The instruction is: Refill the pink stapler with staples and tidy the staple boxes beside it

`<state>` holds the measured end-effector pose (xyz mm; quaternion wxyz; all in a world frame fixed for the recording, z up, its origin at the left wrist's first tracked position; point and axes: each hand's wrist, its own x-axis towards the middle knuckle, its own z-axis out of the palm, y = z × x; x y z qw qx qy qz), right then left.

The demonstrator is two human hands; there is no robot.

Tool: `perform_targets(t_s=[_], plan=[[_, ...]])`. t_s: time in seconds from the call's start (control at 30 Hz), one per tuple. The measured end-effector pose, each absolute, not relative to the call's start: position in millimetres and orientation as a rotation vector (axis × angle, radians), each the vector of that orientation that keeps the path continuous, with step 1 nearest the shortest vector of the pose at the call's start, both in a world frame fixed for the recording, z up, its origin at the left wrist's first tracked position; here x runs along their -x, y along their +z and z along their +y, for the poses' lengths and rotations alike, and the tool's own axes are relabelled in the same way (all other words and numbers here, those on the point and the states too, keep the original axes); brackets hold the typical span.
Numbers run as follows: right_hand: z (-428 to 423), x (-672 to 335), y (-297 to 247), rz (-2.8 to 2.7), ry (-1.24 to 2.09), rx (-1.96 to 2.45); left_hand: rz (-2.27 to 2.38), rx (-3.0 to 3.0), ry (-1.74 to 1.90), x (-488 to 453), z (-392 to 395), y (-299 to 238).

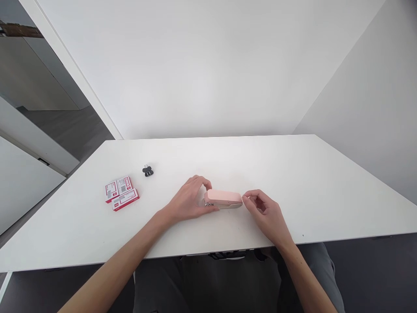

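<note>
A pink stapler (224,197) with a pale underside lies near the front of the white table (325,187). My left hand (192,200) holds its left end, thumb along the near side and fingers curled behind. Some dark printing shows on the stapler beside my left thumb. At the stapler's right tip is my right hand (262,211), with thumb and forefinger pinched together against or just beside that end. Whatever may be between those fingertips is too small to make out.
To the left lie several small red-and-white boxes (125,199), side by side. Behind them sits a small black staple remover (147,170). A white wall (202,69) rises along the table's back edge, and a grey wall (368,100) stands to the right.
</note>
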<state>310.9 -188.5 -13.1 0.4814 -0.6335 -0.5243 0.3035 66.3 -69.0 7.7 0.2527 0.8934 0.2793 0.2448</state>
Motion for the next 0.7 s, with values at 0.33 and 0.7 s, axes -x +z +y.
perform_targets(t_s=[0.33,0.7], plan=[[-185.6,-311.8,-14.1,-1.442,0.540,1.452,0.691,-2.303,0.652,-66.4,-70.0,12.1],[-178.6,-285.5,-10.6,-1.743,0.491,1.375,0.704,-2.184,0.538,-67.3,-71.1,14.8]])
